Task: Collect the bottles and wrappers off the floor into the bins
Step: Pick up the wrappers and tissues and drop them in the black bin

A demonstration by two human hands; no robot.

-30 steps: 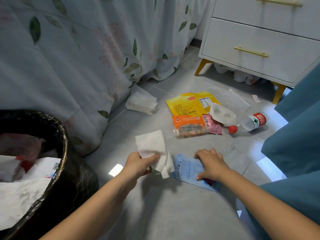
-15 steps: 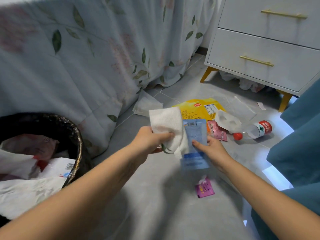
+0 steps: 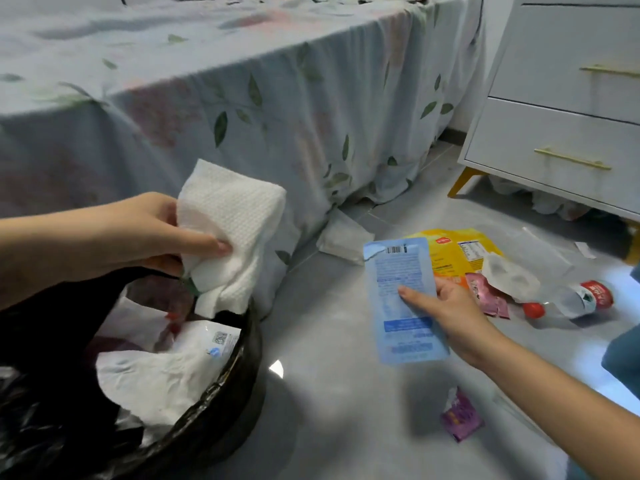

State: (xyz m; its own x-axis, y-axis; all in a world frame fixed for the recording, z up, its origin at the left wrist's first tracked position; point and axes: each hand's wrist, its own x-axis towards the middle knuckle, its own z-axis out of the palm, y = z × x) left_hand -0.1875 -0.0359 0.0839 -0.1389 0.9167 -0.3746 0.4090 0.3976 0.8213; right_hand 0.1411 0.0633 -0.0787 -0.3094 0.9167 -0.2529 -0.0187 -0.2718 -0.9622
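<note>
White tissue (image 3: pixel 228 223) pinched in the left hand (image 3: pixel 152 233) above the black bin (image 3: pixel 221 396).
Blue wrapper (image 3: pixel 401 299) sits clamped in the right hand (image 3: pixel 453 313), off to the bin's side. Bin already holds papers; judged partway: the bottle (image 3: pixel 571 299), yellow packet (image 3: pixel 457 247) and purple wrapper (image 3: pixel 460 417) lie on the floor (image 3: pixel 329 341).

One bin (image 3: pixel 221 393), one bottle (image 3: pixel 571 299), two hands, one white tissue held (image 3: pixel 228 216), one blue wrapper held (image 3: pixel 401 292), two drawers on the nightstand (image 3: pixel 561 133).
</note>
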